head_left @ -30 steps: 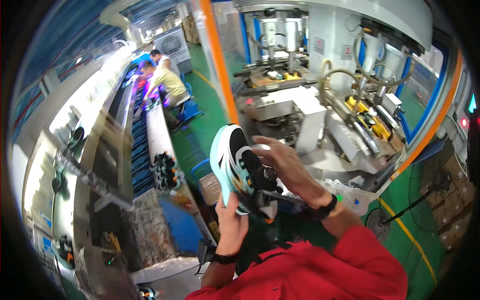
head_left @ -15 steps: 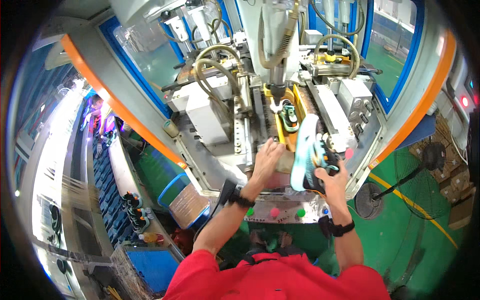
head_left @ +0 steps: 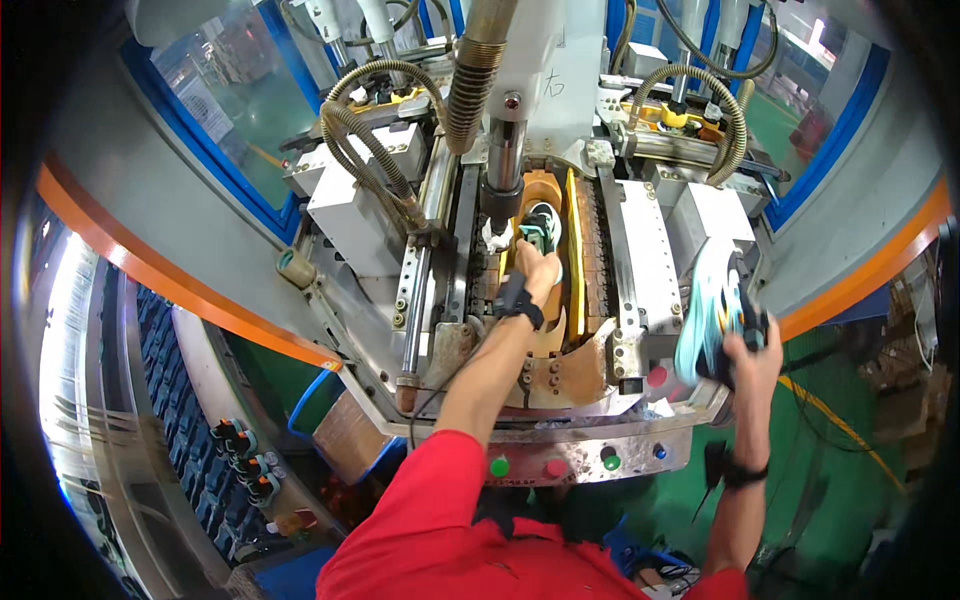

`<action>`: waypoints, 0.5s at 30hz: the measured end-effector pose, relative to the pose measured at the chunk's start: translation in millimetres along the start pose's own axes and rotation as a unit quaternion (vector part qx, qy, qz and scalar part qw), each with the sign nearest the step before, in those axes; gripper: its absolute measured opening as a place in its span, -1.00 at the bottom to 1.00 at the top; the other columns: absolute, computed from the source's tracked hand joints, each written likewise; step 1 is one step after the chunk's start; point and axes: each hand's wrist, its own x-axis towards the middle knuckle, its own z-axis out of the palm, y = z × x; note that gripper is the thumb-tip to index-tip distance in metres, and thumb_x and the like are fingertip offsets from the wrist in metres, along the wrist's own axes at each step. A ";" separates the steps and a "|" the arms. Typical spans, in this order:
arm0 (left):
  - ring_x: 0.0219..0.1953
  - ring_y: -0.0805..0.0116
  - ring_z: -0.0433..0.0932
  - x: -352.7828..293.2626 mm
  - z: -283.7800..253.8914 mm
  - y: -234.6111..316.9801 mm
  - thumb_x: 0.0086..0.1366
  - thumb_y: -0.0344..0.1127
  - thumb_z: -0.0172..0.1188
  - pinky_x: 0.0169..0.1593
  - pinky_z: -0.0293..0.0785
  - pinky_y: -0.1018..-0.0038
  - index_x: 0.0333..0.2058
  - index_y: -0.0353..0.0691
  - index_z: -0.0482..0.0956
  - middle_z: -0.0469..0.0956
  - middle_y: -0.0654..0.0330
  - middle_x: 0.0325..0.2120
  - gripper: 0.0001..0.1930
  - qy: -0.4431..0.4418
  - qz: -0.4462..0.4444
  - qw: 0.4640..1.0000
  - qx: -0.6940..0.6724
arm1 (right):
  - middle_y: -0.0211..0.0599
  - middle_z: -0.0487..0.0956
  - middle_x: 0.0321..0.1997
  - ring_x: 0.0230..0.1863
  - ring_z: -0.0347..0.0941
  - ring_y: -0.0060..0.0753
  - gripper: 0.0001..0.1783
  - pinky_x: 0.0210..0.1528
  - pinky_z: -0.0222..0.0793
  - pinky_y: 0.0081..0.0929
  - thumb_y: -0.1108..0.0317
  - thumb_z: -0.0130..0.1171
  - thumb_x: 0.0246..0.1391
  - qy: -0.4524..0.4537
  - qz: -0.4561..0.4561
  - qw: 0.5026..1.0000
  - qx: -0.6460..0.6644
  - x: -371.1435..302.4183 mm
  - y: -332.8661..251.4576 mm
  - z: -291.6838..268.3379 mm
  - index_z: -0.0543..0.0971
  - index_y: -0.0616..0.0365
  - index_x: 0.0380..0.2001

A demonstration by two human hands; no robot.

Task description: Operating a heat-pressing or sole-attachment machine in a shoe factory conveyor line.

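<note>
The left hand [head_left: 537, 268] has reached in, fingers clamped on the teal shoe [head_left: 541, 226]; right hand [head_left: 745, 350] grips another rubber-soled shoe [head_left: 706, 310].

A green button [head_left: 499, 466] and a red button [head_left: 555, 467] sat on the near control panel. Corrugated hoses [head_left: 372, 150] looped at far left; shoes [head_left: 243, 462] lined a rack [head_left: 190, 470] at near left.

A large grey press machine [head_left: 560, 200] with coiled hoses [head_left: 370, 110] is seen from above. The left hand [head_left: 535, 272] is stretched deep into the machine's open bay and is closed on a teal-and-white shoe [head_left: 541, 226] seated under the vertical ram [head_left: 503, 170]. A second shoe [head_left: 712, 312], pale teal-soled, is held up on edge in the right hand [head_left: 745, 345], beside the machine's right block. Coloured buttons [head_left: 552, 467] are set along the front panel, just above the red sleeves.
</note>
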 end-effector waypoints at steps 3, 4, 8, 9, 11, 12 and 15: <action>-0.34 0.30 0.58 -32.5 -54.9 19.0 0.05 -0.29 0.38 -0.33 0.46 0.26 -0.30 -0.33 0.52 0.59 0.15 -0.32 -0.69 -0.140 -0.209 0.930 -0.268 | -0.26 0.57 -0.33 -0.36 0.48 -0.48 -0.43 -0.26 0.43 -0.50 0.43 0.28 -0.25 -0.119 0.016 0.991 -0.066 74.6 -23.2 50.2 0.45 0.34 -0.06; -0.39 0.28 0.59 -57.2 -80.9 31.6 0.08 -0.31 0.38 -0.38 0.47 0.26 -0.32 -0.30 0.53 0.60 0.17 -0.35 -0.74 -0.153 -0.218 0.921 -0.286 | -0.24 0.58 -0.37 -0.41 0.49 -0.43 -0.46 -0.30 0.44 -0.46 0.37 0.32 -0.27 -0.157 0.024 0.974 -0.164 100.8 -27.5 70.2 0.49 0.35 -0.13; -0.31 0.36 0.61 -153.9 -189.2 14.5 0.26 -0.37 0.23 -0.27 0.57 0.39 -0.10 -0.28 0.51 0.60 0.19 -0.29 -0.75 -0.267 -0.175 0.844 -0.431 | -0.11 0.60 -0.35 -0.26 0.54 -0.29 -0.50 -0.22 0.43 -0.40 0.29 0.35 -0.28 -0.319 0.025 0.907 -0.273 148.9 -22.1 194.7 0.55 0.36 -0.22; -0.27 0.40 0.59 -181.8 -219.8 20.0 0.26 -0.40 0.21 -0.22 0.56 0.44 -0.06 -0.31 0.48 0.58 0.20 -0.22 -0.72 -0.252 -0.196 0.822 -0.472 | -0.01 0.61 -0.29 -0.23 0.56 -0.17 -0.44 -0.19 0.45 -0.36 0.23 0.39 -0.35 -0.293 0.048 0.895 -0.332 127.9 -41.1 231.1 0.55 0.38 -0.24; -0.15 0.44 0.55 -223.7 -266.7 4.2 0.24 -0.49 0.18 -0.09 0.53 0.43 0.05 -0.42 0.41 0.53 0.21 -0.16 -0.61 -0.219 -0.182 0.853 -0.438 | 0.13 0.60 -0.16 -0.11 0.57 0.02 -0.30 -0.06 0.48 -0.24 0.16 0.42 -0.41 -0.265 0.048 0.879 -0.393 131.7 -2.4 281.1 0.52 0.39 -0.15; -0.08 0.40 0.53 -246.9 -294.9 -2.4 0.20 -0.53 0.19 0.00 0.49 0.44 0.10 -0.42 0.36 0.51 0.17 -0.12 -0.53 -0.165 -0.203 0.863 -0.432 | 0.19 0.59 -0.18 -0.04 0.54 0.10 -0.34 -0.05 0.48 -0.19 0.18 0.35 -0.31 -0.317 0.050 0.873 -0.367 110.3 -16.4 301.1 0.47 0.41 -0.12; -0.10 0.42 0.51 -305.0 -352.7 -19.6 0.09 -0.54 0.20 0.05 0.41 0.49 0.12 -0.43 0.36 0.50 0.16 -0.06 -0.44 -0.060 -0.176 0.878 -0.441 | 0.19 0.61 -0.28 -0.17 0.56 0.20 -0.59 -0.13 0.51 -0.12 0.24 0.09 -0.05 -0.141 -0.170 0.892 -0.394 111.5 78.4 358.0 0.37 0.37 -0.23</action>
